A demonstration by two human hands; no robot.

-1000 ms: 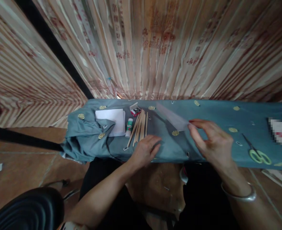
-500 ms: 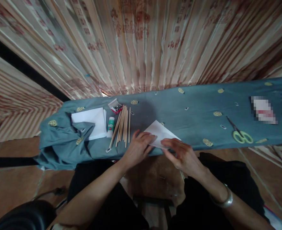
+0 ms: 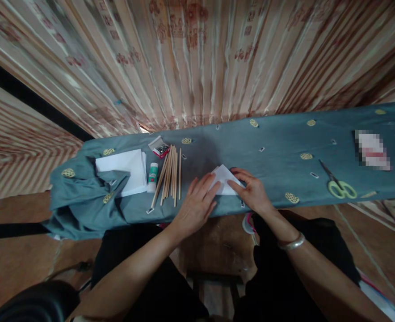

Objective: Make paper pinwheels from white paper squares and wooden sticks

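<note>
A folded sheet of white paper [image 3: 225,181] lies near the front edge of the cloth-covered table, one corner pointing away from me. My left hand [image 3: 196,205] rests on its left side with fingers stretched out over the paper. From the right, my right hand [image 3: 254,191] holds the paper's edge between thumb and fingers, the thumb on top. Part of the sheet is hidden under my fingers. To the left of my left hand lie several thin wooden sticks [image 3: 170,174] and a white and green glue stick [image 3: 153,178].
A stack of white paper [image 3: 130,167] sits at the left, partly under bunched cloth. Behind the sticks is an open small box [image 3: 160,147] of dark metal bits. Scissors [image 3: 338,184] with green handles and a blurred-out item [image 3: 373,150] lie at the right.
My right hand has turned and moved up along the paper's right side, thumb now on top. The paper shows a smaller outline, and my left fingers have spread out more over it.
</note>
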